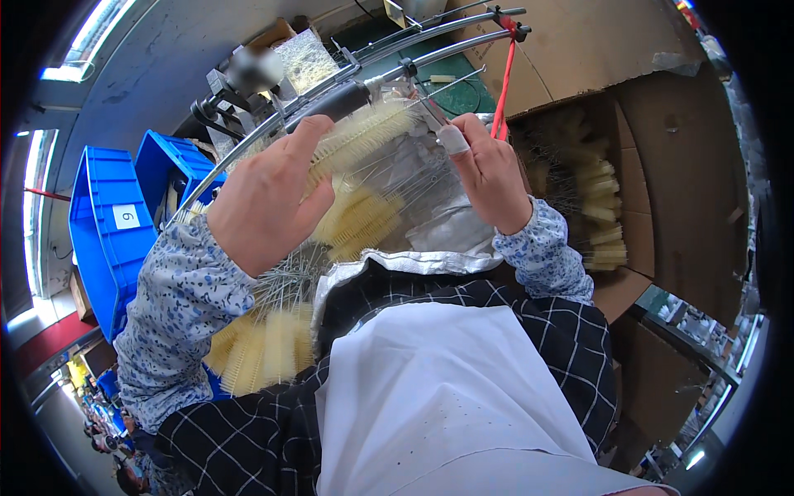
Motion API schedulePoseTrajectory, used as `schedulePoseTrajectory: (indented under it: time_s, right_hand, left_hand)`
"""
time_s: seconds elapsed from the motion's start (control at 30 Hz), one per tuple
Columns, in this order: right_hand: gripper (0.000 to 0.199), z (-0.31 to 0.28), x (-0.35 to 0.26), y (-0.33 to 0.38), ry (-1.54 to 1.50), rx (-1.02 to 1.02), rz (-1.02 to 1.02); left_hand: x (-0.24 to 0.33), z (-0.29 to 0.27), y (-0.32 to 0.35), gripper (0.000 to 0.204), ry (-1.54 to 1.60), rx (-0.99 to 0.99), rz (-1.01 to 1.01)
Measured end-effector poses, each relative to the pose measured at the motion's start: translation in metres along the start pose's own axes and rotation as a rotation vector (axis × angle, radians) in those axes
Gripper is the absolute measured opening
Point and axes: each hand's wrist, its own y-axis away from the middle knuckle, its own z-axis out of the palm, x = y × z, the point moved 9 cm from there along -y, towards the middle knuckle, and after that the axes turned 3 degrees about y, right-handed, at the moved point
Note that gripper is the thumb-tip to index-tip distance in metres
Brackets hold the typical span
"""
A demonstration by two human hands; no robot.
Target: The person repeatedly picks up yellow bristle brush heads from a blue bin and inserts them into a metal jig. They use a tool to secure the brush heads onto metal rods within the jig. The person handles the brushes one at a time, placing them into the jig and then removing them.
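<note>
A pale yellow bottle brush [368,136] with a twisted wire stem slants up to the right in front of me. Its near end lies between the thumb and fingers of my left hand [269,194], which is closed around it, though the lower fingers are hidden. My right hand [492,169], with a white cover on its thumb, grips a narrow metal-bladed tool [432,114] beside the brush's stem. I cannot make out the tool's exact kind. Below the hands, more yellow brushes [360,219] lie in a heap on whitish plastic sheeting [455,227].
A curved metal rail [447,54] with a black sleeve [335,103] crosses beyond my hands; a red strap [504,87] hangs from it. Blue bins [112,223] stand at left. At right, a cardboard box [637,198] holds brushes. Further brushes [265,351] lie by my left forearm.
</note>
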Motion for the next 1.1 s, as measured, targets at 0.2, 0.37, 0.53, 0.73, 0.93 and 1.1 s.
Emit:
schedulePoseTrajectory:
  time_s: [0.2, 0.37, 0.53, 0.73, 0.93, 1.1]
  right_hand:
    - [0.031, 0.008, 0.001, -0.005, -0.099, -0.013, 0.019]
    - [0.028, 0.008, 0.002, -0.009, -0.095, -0.035, 0.04]
    - [0.025, 0.011, 0.003, -0.008, -0.108, -0.035, 0.023]
    - [0.022, 0.012, 0.007, -0.008, -0.154, -0.059, 0.03]
    - [0.025, -0.04, 0.114, -0.041, 0.038, 0.257, 0.198]
    - [0.057, -0.056, 0.116, -0.048, 0.787, 0.349, -0.152]
  left_hand:
    - [-0.001, 0.002, 0.0, 0.041, 0.0, 0.015, 0.027]
    - [-0.002, -0.001, 0.004, 0.041, -0.012, 0.037, 0.042]
    - [-0.003, -0.002, 0.004, 0.04, -0.016, 0.027, 0.037]
    - [-0.007, -0.002, 0.006, 0.041, -0.01, 0.03, 0.031]
    - [-0.023, 0.0, 0.013, 0.042, -0.064, 0.036, 0.062]
    - [-0.041, 0.015, 0.006, 0.04, -0.025, -0.128, 0.013]
